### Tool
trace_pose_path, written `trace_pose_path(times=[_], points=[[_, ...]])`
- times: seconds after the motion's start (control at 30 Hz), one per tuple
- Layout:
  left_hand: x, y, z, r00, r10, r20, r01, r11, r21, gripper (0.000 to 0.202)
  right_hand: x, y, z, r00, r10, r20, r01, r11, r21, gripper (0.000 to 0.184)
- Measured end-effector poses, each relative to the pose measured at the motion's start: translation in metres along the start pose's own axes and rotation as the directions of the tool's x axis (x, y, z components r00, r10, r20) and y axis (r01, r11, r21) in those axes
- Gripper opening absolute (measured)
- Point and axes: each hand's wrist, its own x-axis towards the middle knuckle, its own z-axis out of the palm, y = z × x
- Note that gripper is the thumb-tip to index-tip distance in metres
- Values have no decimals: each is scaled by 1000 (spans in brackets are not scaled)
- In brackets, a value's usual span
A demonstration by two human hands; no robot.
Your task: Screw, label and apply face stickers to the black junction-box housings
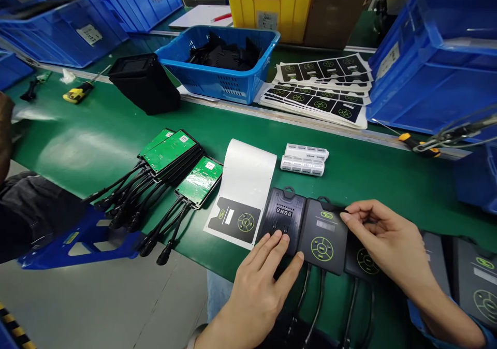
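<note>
My left hand (259, 281) lies flat with fingers stretched out on a black controller housing (281, 215) that shows a digit display. My right hand (382, 237) pinches the top right corner of a dark label on a second black controller (323, 235) beside it. Cables (310, 302) run from both units toward me. A white backing sheet (244, 188) with one remaining dark label (234, 219) lies left of the housings. More labelled controllers (476, 281) sit at the right, partly under my right forearm.
Green circuit boards (182, 165) with black cables lie at left. Two white strips (305, 158) lie behind the sheet. A blue basket (217, 61) of black parts, label sheets (322, 87), blue crates (438, 54), a yellow crate (272, 2), and another person's dark sleeve (27, 214) surround the green belt (97, 142).
</note>
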Motion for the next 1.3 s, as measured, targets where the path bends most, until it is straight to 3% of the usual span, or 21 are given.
trace_pose_path(times=[0.37, 1.3], points=[[1, -1, 0, 1000, 7, 8, -7, 1000, 2, 44, -1, -2, 2, 999, -14, -47, 16, 999, 47, 17], [7, 0, -3, 999, 7, -34, -6, 999, 33, 37, 3, 2, 4, 999, 9, 31, -8, 1000, -21, 22]])
